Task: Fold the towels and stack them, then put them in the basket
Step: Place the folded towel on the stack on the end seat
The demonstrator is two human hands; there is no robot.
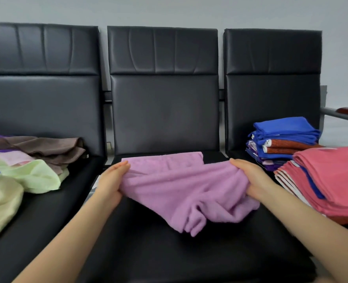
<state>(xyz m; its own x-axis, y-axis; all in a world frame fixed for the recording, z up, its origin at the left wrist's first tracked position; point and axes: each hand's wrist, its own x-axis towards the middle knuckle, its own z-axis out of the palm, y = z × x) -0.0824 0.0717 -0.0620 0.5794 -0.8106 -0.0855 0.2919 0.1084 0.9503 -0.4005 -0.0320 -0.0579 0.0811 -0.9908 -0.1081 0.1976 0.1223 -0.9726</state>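
Lilac towel [181,188] sags over the middle seat of the black bench [148,252], the left hand [110,183] and right hand [250,179] each holding a closed grip on one end.

Plain lilac-pink towel [181,186] at centre, black leather-look bench [165,111], pale grey wall [169,9], pale yellow-green cloths [32,174] and brown cloth [46,148] at left, royal blue and rust-orange folded stack [281,137] at right, coral-pink folded stack [336,176] at lower right.
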